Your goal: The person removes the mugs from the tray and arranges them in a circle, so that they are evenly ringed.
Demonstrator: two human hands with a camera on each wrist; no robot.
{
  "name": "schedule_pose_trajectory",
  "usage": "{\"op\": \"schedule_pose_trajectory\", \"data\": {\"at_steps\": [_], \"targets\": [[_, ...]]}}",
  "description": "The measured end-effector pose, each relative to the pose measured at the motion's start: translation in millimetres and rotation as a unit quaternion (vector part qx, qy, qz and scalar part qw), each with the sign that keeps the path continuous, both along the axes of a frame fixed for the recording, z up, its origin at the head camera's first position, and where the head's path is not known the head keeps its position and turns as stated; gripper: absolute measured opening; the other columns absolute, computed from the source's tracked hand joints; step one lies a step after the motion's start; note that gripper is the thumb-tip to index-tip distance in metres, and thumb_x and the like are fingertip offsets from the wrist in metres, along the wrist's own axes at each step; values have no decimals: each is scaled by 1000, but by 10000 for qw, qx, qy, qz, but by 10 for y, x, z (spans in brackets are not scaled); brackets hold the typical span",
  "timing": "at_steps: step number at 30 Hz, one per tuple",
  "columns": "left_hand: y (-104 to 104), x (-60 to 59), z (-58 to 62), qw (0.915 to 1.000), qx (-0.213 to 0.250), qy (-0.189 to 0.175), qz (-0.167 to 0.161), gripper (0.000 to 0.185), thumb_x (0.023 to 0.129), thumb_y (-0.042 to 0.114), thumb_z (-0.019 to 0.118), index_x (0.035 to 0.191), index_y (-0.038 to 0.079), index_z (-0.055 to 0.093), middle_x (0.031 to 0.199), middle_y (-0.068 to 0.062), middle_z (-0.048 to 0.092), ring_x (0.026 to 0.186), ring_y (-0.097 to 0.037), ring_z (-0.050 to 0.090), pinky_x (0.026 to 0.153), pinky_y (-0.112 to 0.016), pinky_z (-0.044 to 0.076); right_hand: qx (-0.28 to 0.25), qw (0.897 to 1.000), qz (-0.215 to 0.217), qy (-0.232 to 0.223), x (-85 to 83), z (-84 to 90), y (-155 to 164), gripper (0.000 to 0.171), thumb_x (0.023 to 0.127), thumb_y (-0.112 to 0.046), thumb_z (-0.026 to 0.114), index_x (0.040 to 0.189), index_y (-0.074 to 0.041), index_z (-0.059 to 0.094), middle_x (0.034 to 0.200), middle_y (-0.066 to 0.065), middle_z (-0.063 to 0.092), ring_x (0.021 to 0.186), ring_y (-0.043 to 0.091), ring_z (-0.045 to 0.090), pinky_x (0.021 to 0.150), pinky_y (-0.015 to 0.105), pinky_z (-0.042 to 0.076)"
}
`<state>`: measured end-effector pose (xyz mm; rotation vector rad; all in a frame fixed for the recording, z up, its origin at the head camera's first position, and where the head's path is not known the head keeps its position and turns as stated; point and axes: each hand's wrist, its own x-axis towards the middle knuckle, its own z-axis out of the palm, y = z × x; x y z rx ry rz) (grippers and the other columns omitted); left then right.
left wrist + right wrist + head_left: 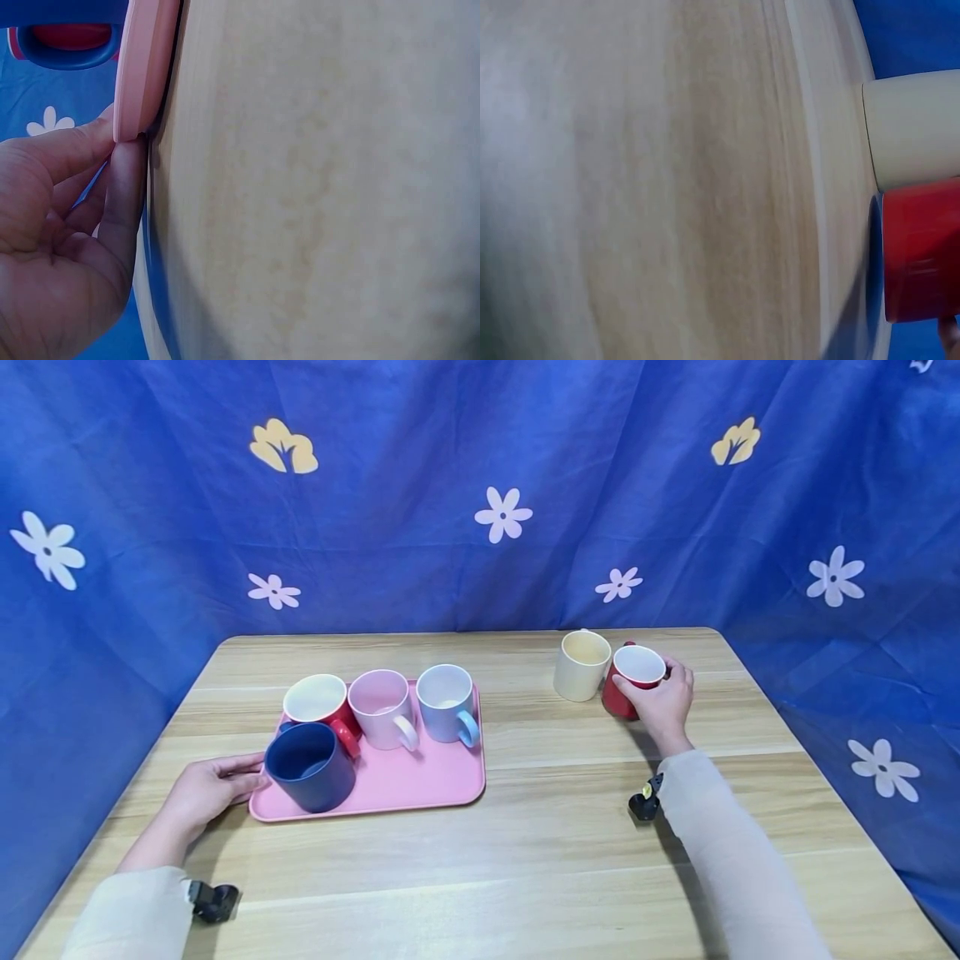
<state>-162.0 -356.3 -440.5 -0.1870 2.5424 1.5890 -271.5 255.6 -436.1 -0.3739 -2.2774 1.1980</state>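
Right hand (pixel 663 703) grips red mug (pixel 632 681) (beside cream mug (pixel 581 665)); left hand (pixel 206 789), fingers relaxed, touches pink tray (pixel 420 781)

Bare table (pixel 555 827) between tray (pixel 420 785) (4 mugs aboard) and cream mug (pixel 581 666).

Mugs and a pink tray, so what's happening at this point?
A person's right hand grips a red mug beside a cream mug on the wooden table. The left hand touches the edge of the pink tray, which holds four mugs: dark blue, red, pink and light blue.
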Motion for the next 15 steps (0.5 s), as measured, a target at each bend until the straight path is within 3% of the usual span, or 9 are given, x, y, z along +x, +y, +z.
{"op": "schedule_pose_trajectory", "data": {"at_steps": [15], "targets": [[4,0,9,9999,122,25,-5,58,86,9,72,128,-19,45,91,16,65,82,-3,65,72,-20,56,-94,9998,-26,-172,-34,-60,-30,85,64,-38,87,129,1,48,125,18,45,118,31,42,100,43,42]]}}
